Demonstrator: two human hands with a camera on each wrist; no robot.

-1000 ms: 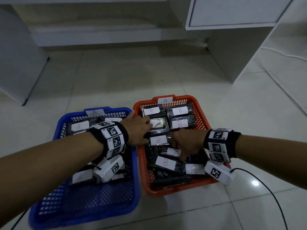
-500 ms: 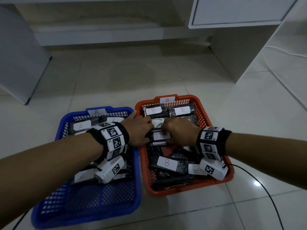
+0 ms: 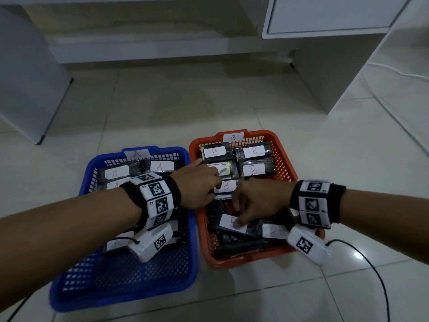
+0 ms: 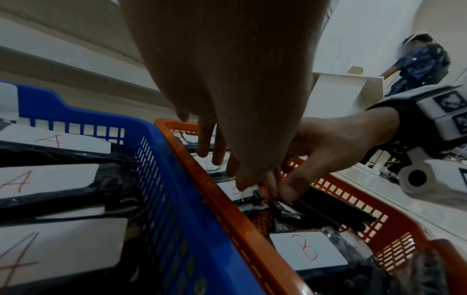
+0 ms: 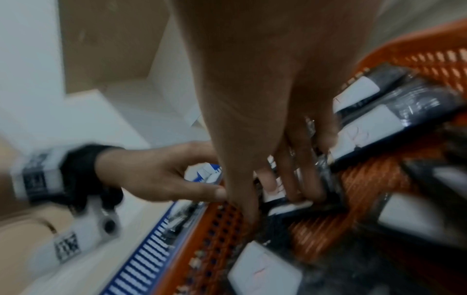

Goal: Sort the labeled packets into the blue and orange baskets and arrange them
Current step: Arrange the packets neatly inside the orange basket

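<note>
A blue basket (image 3: 125,300) on the left holds black packets labelled A (image 3: 116,174). The orange basket (image 3: 232,262) on the right holds black packets labelled B (image 3: 254,151), in tidy rows at the far end and loose near me. My left hand (image 3: 213,180) reaches across into the orange basket, its straight fingers (image 4: 217,157) resting on the packets of the left column. My right hand (image 3: 239,219) points down into the loose pile. Its thumb and fingers (image 4: 288,191) pinch the edge of a black packet (image 4: 285,211) beside a B label (image 3: 232,223). The right wrist view is blurred.
Both baskets stand side by side on a pale tiled floor. A white cabinet (image 3: 325,17) hangs at the back right and a white panel (image 3: 23,89) stands at the left. A black cable (image 3: 380,275) trails from my right wrist. Another person (image 4: 417,63) stands far off.
My right hand has drawn back from the third-row packet toward me, down to the loose pile. My left hand has stayed on the left column.
</note>
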